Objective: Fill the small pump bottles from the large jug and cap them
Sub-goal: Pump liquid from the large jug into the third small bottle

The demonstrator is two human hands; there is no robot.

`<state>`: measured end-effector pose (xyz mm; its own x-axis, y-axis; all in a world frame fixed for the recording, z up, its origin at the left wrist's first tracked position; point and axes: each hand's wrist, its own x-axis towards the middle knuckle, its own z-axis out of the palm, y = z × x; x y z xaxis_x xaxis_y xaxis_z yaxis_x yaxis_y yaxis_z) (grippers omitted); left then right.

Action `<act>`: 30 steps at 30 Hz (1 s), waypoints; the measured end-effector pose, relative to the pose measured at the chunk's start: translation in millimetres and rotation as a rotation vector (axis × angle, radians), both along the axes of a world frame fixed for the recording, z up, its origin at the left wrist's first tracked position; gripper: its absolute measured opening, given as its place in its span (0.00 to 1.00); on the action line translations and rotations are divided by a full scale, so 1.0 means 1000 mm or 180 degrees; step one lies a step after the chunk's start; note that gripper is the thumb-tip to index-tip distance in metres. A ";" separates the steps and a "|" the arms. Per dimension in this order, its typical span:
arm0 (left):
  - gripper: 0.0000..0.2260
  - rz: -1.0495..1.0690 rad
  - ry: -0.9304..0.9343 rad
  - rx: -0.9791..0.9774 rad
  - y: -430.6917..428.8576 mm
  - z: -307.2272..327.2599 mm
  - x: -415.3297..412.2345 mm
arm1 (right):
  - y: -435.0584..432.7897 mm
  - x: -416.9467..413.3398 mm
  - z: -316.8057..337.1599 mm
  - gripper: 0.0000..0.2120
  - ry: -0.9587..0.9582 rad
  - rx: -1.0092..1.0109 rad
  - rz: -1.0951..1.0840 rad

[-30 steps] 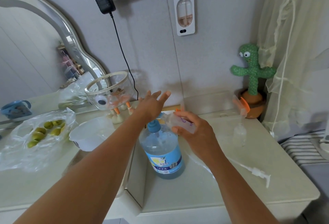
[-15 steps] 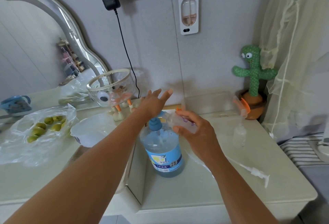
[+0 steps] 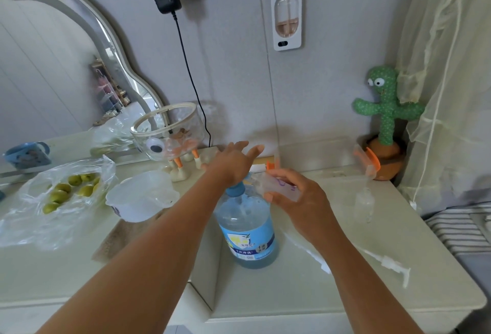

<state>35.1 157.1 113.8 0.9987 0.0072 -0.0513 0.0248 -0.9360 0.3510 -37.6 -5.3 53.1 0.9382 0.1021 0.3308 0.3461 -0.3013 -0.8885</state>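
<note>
A large clear jug of blue liquid with a blue pump top stands upright on the low cabinet top. My left hand rests palm-down on the pump top, fingers spread. My right hand grips a small clear bottle, tilted sideways with its mouth next to the jug's spout. Another small clear bottle stands uncapped to the right. One white pump cap with its tube lies on the cabinet top near the right front, and another white piece lies partly hidden under my right forearm.
A white bowl, a plastic bag of green fruit and a glass bowl on toy feet sit on the left table. A clear box with orange clips and a cactus toy stand at the back. A mirror leans at left.
Both hands stay at the jug top with little change. The camera has shifted slightly.
</note>
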 end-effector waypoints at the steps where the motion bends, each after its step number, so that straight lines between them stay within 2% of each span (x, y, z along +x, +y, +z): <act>1: 0.26 -0.0006 0.0008 -0.0001 0.000 0.000 0.000 | -0.001 -0.001 -0.001 0.17 0.0001 0.0001 -0.0016; 4: 0.28 0.0032 -0.0007 0.0073 -0.002 0.002 -0.001 | -0.001 -0.004 -0.001 0.17 -0.0034 -0.0037 -0.0043; 8: 0.35 0.0273 -0.0230 -0.0415 -0.002 0.012 -0.003 | 0.001 -0.005 0.006 0.17 -0.0106 0.0005 -0.0082; 10: 0.37 0.0246 -0.0253 -0.0428 -0.003 0.013 -0.004 | 0.001 -0.003 0.007 0.16 -0.0126 -0.0015 -0.0095; 20: 0.32 0.0038 -0.0282 -0.0257 0.003 0.001 0.002 | 0.003 0.006 -0.004 0.17 -0.0036 0.0204 0.0110; 25: 0.34 0.0035 -0.0113 -0.0156 0.000 -0.005 0.005 | 0.003 0.004 -0.010 0.17 0.0092 0.0368 0.0174; 30: 0.37 0.0224 -0.0140 -0.0483 0.001 0.009 0.003 | 0.003 0.002 -0.004 0.16 0.0148 0.0511 0.0240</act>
